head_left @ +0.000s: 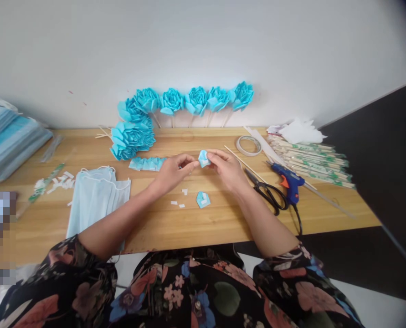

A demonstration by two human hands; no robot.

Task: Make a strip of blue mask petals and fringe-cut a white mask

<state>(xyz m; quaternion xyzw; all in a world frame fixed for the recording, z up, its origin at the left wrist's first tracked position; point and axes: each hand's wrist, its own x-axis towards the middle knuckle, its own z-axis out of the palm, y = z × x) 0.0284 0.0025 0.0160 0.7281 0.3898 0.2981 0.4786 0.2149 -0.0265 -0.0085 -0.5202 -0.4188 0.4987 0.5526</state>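
My right hand (227, 169) pinches a small folded blue petal (203, 158) that bears a white strip. Close to the petal's left edge, my left hand (176, 173) has thumb and fingertips together; what they hold, if anything, is too small to make out. Below the hands lies another folded blue petal (203, 200) with white tape on it. Small white paper bits (174, 202) are scattered to its left. Partly behind my left hand, a row of folded blue petals (146, 164) rests on the wooden table (161, 232).
Blue flowers on sticks (196, 100) lean along the wall, with more bunched at left (131, 139). Face masks (91, 196) lie left. At right are a tape roll (249, 151), black scissors (269, 193), a blue glue gun (289, 182) and wrapped chopsticks (315, 159).
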